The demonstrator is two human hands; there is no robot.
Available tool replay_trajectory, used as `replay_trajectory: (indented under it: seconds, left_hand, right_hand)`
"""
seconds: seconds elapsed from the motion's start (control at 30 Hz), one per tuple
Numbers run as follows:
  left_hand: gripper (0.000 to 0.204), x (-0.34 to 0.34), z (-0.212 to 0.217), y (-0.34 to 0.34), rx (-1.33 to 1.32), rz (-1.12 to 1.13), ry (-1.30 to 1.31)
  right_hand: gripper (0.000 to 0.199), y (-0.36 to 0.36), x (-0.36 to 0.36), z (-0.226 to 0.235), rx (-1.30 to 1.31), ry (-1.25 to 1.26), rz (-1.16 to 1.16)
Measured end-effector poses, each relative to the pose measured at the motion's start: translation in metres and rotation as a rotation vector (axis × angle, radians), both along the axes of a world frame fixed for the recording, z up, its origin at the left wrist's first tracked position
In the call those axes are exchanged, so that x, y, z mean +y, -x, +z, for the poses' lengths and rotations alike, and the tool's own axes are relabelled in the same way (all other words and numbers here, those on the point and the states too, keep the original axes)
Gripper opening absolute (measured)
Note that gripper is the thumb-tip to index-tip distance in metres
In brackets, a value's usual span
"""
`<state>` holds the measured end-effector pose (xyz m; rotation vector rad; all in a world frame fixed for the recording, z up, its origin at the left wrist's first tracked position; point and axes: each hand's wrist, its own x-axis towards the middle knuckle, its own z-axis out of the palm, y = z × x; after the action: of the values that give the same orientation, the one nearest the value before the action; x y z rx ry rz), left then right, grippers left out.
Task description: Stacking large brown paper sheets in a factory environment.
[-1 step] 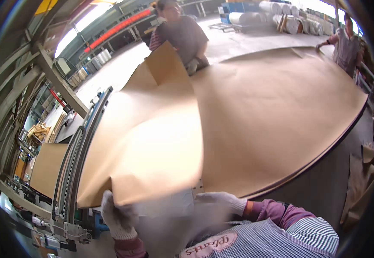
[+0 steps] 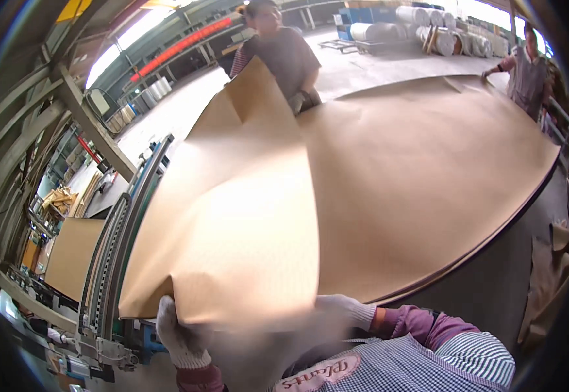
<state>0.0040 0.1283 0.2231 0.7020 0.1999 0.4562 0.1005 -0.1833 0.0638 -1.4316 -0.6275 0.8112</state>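
A large brown paper sheet (image 2: 245,215) rises in a curve before me, its far corner folded over. My left hand (image 2: 183,333), in a whitish knit glove, is closed on the sheet's near edge, which puckers above the thumb. My right hand (image 2: 350,311), gloved likewise, is at the sheet's near right corner; motion blur smears its fingers, and their grip is unclear. To the right spreads another broad brown sheet area (image 2: 421,189), lying over a dark table (image 2: 474,281).
A rail-like machine frame (image 2: 111,261) runs along the left. Across the sheets stands a co-worker (image 2: 278,55), one gloved hand by the paper; another person (image 2: 526,78) touches the far right edge. Crumpled brown paper (image 2: 549,281) hangs at right. Wrapped rolls (image 2: 428,29) lie behind.
The raised sheet's near edge has dropped and shifted slightly right, its corner now meeting my right hand. My right hand has moved slightly right; my left hand is slightly lower.
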Motion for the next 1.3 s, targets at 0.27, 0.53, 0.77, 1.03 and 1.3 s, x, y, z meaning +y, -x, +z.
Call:
replay_trajectory:
  seconds: [0.27, 0.53, 0.77, 1.03, 1.3]
  left_hand:
    - [0.019, -0.077, 0.02, 0.014, -0.007, 0.058, -0.59]
    - [0.041, -0.2, -0.024, -0.005, 0.397, -0.898, -0.532]
    - [0.037, -0.235, -0.073, -0.018, 0.34, -1.326, 0.568]
    - [0.049, -0.056, -0.186, 0.001, 0.479, -0.196, 0.357]
    - [0.018, -0.066, -0.136, -0.033, 0.707, -0.401, 0.071]
  right_hand:
    - [0.064, -0.002, -0.019, 0.058, 0.018, -0.131, 0.064]
    - [0.055, 0.056, -0.073, 0.129, 0.104, -0.052, -0.219]
    - [0.02, 0.054, -0.124, 0.052, -0.083, -0.168, -1.159]
    - [0.008, 0.024, -0.22, 0.027, -0.136, 0.031, -1.28]
    - [0.037, 0.019, -0.23, 0.088, 0.094, -0.323, -1.177]
